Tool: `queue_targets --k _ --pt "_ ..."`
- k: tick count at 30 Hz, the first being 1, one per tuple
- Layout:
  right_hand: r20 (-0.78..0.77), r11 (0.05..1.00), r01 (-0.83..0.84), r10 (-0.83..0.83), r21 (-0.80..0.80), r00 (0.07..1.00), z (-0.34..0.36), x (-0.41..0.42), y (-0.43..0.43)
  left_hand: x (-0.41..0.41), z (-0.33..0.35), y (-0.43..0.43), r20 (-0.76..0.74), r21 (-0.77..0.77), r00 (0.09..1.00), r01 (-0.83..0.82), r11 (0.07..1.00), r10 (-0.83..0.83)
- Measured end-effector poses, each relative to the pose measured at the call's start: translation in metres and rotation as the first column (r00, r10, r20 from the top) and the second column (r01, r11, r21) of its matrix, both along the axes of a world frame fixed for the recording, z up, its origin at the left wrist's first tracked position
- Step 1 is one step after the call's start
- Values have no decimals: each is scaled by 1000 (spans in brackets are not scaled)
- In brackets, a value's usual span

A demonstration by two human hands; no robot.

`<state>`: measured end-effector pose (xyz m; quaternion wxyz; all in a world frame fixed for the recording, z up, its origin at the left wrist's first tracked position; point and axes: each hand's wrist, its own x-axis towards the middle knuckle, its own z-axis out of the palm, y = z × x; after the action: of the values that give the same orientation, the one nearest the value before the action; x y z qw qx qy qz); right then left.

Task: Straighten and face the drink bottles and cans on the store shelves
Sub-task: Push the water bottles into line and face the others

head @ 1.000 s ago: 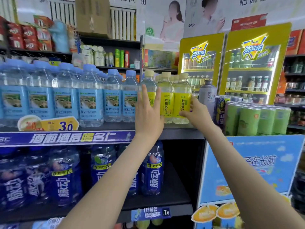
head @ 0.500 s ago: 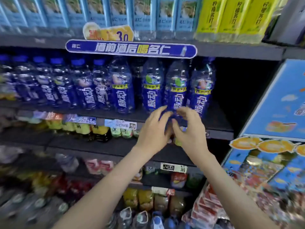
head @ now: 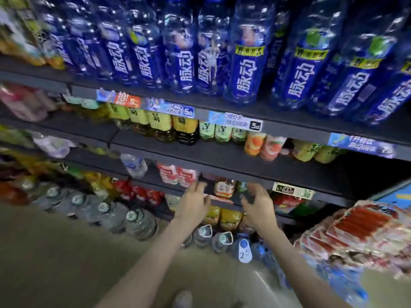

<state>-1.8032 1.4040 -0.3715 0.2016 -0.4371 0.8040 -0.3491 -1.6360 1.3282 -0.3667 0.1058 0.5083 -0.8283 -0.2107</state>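
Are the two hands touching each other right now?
Apart. The head view shows the left hand and right hand with a clear gap between them; an orange-labelled bottle shows through it.

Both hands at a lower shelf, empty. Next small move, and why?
Probably reach in and grip the orange-label bottle, then square it to the shelf edge: the left hand and right hand flank it, open and empty.

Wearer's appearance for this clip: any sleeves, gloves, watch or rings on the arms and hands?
Nothing worn shows. The left arm and right arm are bare up to the frame edge, with no sleeve in view. The left hand and right hand are ungloved, with no watch or bracelet; blur could hide a thin ring.
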Motion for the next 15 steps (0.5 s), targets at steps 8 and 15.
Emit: queue_targets --k 8,15 --pt "106 981 151 -165 124 981 -63 73 -26 59 -55 -38 86 100 992 83 992 -92" --pt "169 919 326 -365 221 915 -103 91 -33 69 -92 -56 82 202 986 126 971 -145"
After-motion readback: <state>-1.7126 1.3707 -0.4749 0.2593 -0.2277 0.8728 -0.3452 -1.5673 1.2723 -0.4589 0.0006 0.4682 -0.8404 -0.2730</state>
